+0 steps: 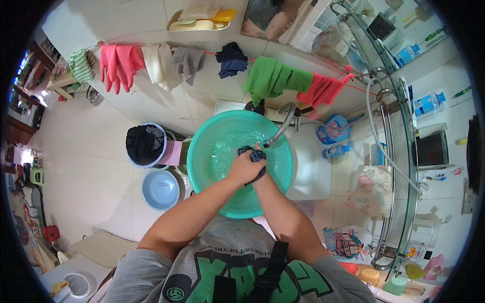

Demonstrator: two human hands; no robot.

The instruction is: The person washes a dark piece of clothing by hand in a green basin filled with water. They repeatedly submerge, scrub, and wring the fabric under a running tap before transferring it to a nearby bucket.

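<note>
A large green plastic basin (198,151) holds some clear water, its surface rippled and bright. Over it, near the basin's right side, both hands meet on a small dark checked cloth (258,155). My left hand (244,168) is closed round the cloth from the left. My right hand (259,147) grips the same bunched cloth from the right; the cloth and my left hand cover most of it, with a fingertip showing near the tap. The curved metal tap (281,130) reaches over the basin rim, its spout just beyond the hands.
Left of the basin, a bucket of dark clothes (145,145) and a blue bowl (160,190) stand low down. Pink rubber gloves (120,65), a green cloth (277,78) and other cloths hang behind. Blue bottles (337,150) and a glass shelf with metal rails (402,166) are right.
</note>
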